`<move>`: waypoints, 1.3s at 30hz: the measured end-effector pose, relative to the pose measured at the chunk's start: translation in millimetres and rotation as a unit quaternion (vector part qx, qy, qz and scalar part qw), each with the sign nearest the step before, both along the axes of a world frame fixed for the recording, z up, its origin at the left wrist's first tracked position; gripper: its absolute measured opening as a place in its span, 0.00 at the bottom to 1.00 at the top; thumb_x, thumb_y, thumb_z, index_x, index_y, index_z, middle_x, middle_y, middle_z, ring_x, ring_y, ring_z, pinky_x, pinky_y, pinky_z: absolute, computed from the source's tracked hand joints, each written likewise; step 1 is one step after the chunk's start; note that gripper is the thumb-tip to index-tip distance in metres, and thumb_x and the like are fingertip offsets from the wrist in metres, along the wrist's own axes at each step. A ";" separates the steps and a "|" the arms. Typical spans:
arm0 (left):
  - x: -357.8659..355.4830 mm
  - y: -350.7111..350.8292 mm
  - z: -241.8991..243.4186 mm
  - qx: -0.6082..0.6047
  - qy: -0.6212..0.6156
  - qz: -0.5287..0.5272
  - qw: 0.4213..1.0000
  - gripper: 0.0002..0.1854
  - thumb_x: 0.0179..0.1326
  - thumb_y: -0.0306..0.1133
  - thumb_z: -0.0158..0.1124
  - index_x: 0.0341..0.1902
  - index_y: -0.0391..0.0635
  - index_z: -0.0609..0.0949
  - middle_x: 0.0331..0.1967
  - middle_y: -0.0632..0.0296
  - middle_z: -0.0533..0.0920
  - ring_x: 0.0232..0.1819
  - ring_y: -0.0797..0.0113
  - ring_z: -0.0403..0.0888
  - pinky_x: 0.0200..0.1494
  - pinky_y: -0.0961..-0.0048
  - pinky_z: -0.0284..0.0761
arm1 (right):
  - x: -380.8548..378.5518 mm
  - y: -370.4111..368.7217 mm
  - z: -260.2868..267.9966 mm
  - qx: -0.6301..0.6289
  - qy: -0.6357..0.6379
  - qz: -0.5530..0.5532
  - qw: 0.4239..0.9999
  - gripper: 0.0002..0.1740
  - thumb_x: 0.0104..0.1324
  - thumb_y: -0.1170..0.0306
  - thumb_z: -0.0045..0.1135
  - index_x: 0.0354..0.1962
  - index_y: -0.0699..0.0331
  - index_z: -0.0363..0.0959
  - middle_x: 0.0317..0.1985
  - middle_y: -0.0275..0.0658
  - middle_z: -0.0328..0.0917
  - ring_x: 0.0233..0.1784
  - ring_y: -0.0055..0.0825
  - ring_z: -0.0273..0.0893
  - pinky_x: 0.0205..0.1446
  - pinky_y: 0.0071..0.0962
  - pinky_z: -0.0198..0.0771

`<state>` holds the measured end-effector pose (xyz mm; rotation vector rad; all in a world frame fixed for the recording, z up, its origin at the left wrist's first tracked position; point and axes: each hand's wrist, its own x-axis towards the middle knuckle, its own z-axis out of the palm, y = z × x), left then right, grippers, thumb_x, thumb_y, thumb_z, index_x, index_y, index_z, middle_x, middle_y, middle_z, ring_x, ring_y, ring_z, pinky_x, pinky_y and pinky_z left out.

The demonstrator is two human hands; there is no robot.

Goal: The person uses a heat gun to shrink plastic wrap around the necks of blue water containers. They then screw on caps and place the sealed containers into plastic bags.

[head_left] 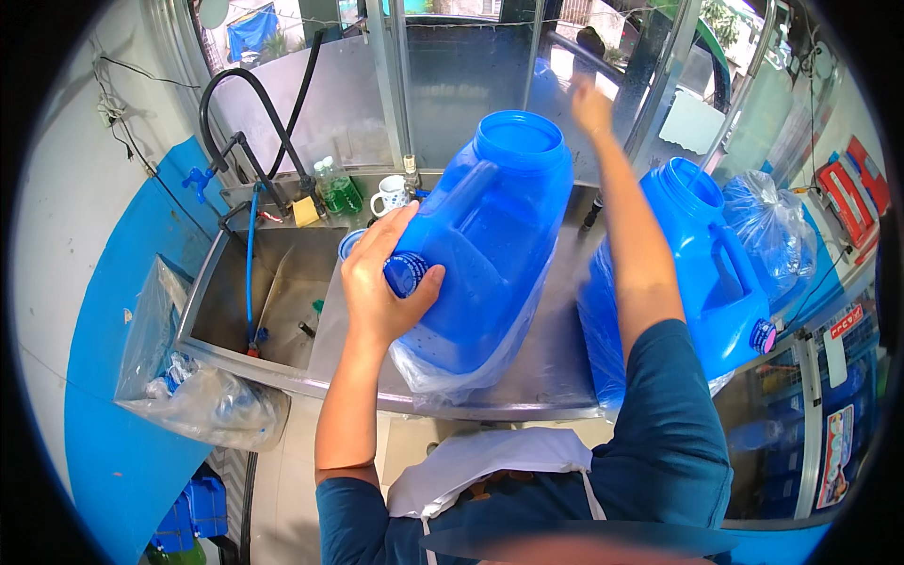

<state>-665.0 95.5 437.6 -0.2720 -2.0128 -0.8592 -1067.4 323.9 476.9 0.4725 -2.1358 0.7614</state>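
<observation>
A large blue plastic jug stands upright on the steel counter, its wide mouth uncapped and clear plastic around its base. My left hand grips its left side, fingers and thumb around the dark blue spout cap. My right hand is raised past the jug, near the window and a dark bar. Blur hides whether it holds anything. Under my right arm, a second blue jug stands with its mouth uncapped and a thin pipe reaching into it.
To the left is a steel sink basin with a blue hose. A white mug, green bottles and a yellow sponge sit along the back. Plastic bags hang at left; another bag lies at right.
</observation>
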 end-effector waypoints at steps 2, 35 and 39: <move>0.5 1.3 -0.2 0.017 -0.014 -0.002 1.000 0.32 0.39 0.31 0.73 0.55 0.37 0.80 0.51 0.44 0.82 0.54 0.46 0.80 0.59 0.60 0.72 | -20.3 -4.1 -94.8 0.138 -0.175 0.069 0.972 0.28 0.61 0.60 0.55 0.60 0.49 0.70 0.53 0.62 0.70 0.54 0.58 0.73 0.59 0.51 0.69; -5.3 22.3 -4.1 0.050 -0.005 0.051 0.997 0.34 0.38 0.36 0.71 0.55 0.38 0.80 0.49 0.44 0.82 0.53 0.46 0.79 0.59 0.59 0.71 | -4.1 -5.9 -291.2 0.352 0.034 -0.066 0.933 0.32 0.71 0.56 0.39 0.70 0.53 0.55 0.76 0.37 0.47 0.81 0.39 0.34 0.64 0.67 0.58; -5.5 21.9 -5.0 0.049 0.000 0.049 0.998 0.34 0.39 0.37 0.71 0.55 0.38 0.80 0.50 0.44 0.82 0.53 0.47 0.79 0.59 0.60 0.71 | 9.0 -6.4 -284.0 0.330 -0.026 -0.034 0.943 0.32 0.70 0.58 0.41 0.71 0.53 0.54 0.76 0.38 0.45 0.81 0.38 0.31 0.64 0.63 0.60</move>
